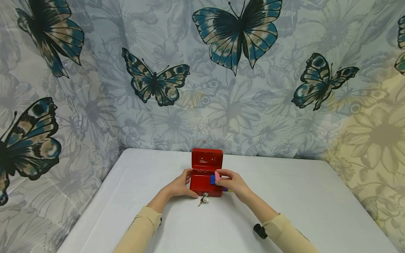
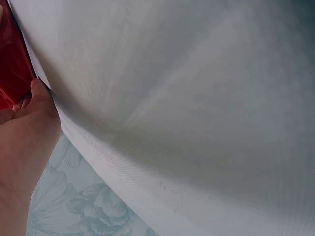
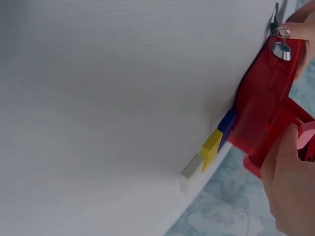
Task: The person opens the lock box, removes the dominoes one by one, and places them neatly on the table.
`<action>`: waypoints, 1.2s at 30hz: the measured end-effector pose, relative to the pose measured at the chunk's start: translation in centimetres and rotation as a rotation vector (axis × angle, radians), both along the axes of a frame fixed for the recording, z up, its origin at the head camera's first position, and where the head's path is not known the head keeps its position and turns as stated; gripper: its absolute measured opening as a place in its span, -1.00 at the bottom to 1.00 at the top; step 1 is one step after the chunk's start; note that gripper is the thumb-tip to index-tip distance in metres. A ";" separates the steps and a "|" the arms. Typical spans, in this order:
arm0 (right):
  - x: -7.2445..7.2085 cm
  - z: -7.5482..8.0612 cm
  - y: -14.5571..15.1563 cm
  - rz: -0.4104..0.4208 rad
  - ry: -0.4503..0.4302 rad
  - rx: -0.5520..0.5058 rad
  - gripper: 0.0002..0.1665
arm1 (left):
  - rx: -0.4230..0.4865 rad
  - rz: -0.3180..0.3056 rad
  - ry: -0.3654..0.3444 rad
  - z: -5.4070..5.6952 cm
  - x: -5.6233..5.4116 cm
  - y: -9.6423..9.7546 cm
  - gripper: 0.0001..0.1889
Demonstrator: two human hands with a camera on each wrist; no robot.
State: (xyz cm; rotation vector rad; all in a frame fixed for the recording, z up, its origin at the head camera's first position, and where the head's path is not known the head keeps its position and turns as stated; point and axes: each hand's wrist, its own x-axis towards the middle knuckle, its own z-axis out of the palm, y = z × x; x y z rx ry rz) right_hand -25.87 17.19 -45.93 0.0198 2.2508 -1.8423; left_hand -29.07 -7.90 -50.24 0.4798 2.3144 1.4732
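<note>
A small red cash box (image 1: 202,183) stands on the table with its lid (image 1: 207,159) raised at the back. Keys (image 1: 201,201) hang from the lock on its front. My left hand (image 1: 181,184) grips the box's left side, thumb at the front corner and fingers toward the back. Over the right part of the box, my right hand (image 1: 232,182) pinches a pink block (image 1: 217,176) between thumb and fingers. A blue block (image 1: 212,180) shows inside, just left of the pink one. In the right wrist view, the pink block (image 3: 306,133) is partly cut off by the frame edge.
Along the box's right side a purple block (image 3: 227,123), a yellow block (image 3: 211,147) and a white block (image 3: 191,169) stand in a row. White cloth covers the table (image 1: 284,196). Behind it hangs a butterfly-patterned backdrop (image 1: 234,119). A small black object (image 1: 260,231) is at the right sleeve.
</note>
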 end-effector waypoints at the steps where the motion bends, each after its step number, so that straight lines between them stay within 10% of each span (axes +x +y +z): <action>1: 0.1 0.0 0.2 -0.004 -0.003 0.000 -0.41 | -0.005 0.004 0.001 0.0 0.0 0.0 0.06; 36: 0.9 -2.3 8.1 -0.076 -0.004 0.201 -0.38 | -0.002 -0.003 0.008 0.0 0.0 0.0 0.05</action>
